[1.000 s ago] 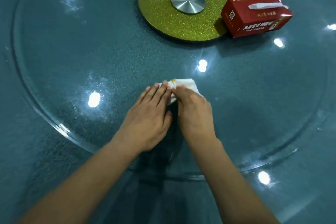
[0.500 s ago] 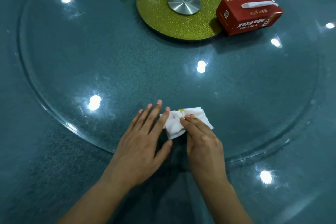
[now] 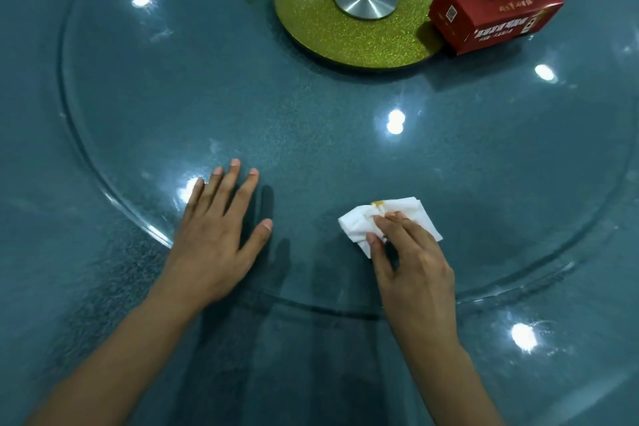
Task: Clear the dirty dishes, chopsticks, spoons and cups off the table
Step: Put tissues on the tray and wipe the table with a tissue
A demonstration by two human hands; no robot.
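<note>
R hand (image 3: 415,273) fingers (image 3: 401,228) clamp tissue (image 3: 356,223); L hand (image 3: 214,245) flat on glass (image 3: 311,135), fingers spread.

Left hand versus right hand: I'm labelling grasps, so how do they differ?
The left hand lies flat, fingers spread; the right hand has curled fingers. The left hand holds nothing; the right hand pinches a stained white tissue. Both are palm-down over the glass turntable.
</note>
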